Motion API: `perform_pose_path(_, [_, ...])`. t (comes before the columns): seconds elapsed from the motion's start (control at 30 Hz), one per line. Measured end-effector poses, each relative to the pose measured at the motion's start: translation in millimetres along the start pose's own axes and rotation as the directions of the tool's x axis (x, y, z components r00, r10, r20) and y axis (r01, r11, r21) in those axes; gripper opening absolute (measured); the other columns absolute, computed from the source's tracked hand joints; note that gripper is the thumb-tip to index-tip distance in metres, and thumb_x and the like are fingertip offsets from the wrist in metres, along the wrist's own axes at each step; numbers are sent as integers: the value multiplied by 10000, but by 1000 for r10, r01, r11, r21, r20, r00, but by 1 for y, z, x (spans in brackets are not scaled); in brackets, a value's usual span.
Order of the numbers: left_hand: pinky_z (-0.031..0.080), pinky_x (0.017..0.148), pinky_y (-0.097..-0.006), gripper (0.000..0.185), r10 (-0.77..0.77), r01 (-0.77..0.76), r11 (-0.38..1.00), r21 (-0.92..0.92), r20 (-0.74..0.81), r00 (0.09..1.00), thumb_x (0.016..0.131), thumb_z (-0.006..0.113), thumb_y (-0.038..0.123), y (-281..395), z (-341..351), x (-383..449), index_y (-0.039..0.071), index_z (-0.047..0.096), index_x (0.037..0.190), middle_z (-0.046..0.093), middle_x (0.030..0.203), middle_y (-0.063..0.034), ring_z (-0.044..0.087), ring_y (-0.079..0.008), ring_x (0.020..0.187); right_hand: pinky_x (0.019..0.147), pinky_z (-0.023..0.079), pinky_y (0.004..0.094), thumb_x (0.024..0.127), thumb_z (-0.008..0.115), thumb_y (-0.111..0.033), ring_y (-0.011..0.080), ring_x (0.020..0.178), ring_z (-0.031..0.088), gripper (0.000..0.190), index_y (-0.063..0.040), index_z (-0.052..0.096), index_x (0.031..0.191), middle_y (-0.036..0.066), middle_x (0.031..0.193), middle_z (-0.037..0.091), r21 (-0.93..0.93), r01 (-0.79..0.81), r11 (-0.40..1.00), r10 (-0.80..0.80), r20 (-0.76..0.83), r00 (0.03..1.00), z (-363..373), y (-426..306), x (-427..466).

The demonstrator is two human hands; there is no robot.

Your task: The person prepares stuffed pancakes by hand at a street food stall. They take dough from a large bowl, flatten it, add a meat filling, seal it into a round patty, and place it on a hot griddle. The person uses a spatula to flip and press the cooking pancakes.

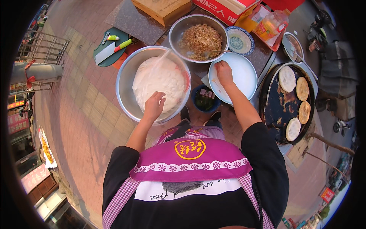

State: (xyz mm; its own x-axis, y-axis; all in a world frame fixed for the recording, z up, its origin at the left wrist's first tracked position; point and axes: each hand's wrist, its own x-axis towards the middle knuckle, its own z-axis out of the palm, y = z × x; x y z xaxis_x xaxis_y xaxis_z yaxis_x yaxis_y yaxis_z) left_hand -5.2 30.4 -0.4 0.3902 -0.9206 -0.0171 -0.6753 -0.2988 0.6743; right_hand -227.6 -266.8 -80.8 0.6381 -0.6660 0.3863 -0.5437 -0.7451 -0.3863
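My left hand (154,106) is over the near side of a large steel basin (123,78), its thumb apart from half-curled fingers and nothing seen in it. In the basin lies a mass of pale dough (160,77), partly covered by clear plastic film (164,61). My right hand (224,71) is at the left part of a round white tray (241,77) with a blue rim. Its fingers are bunched and point down; whether they pinch anything is hidden. Behind the tray, a steel bowl (175,35) holds a brown crumbly filling (203,38) and a metal spoon (216,51).
A round griddle (281,111) at right carries several flatbreads (286,78). A cleaver (107,53) and a peeler (110,37) lie on a green board (117,58). Behind are a patterned bowl (248,38), an oil bottle (271,25) and a wooden box (163,10). Below sits a blue tub (197,100).
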Motion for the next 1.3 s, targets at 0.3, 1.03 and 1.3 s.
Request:
perform_pose_path(0.3, [513, 682, -378, 143, -7, 7, 1000, -13, -26, 1000, 828, 653, 51, -7, 3, 1, 43, 639, 970, 645, 911, -120, 669, -282, 789, 762, 521, 390, 799, 613, -75, 296, 877, 589, 82, -32, 629, 867, 122, 900, 594, -103, 12, 995, 6, 169, 986, -18, -17, -38])
perform_pose_path(1.03, [525, 715, -385, 141, -70, 70, 997, 22, 23, 997, 826, 663, 78, -17, 7, 15, 36, 649, 959, 658, 927, -131, 670, -292, 813, 716, 513, 398, 795, 598, -54, 292, 829, 598, 63, -35, 637, 840, 119, 864, 595, -153, -89, 984, 113, 158, 981, -59, 23, -72])
perform_pose_path(1.3, [517, 722, -405, 166, -65, 45, 986, 162, 121, 990, 834, 673, 116, -21, 6, 13, 36, 641, 976, 655, 928, -144, 660, -313, 811, 732, 512, 390, 789, 612, -55, 288, 853, 586, 69, -35, 634, 851, 111, 880, 594, 14, 116, 993, -116, 212, 970, -36, -9, -53])
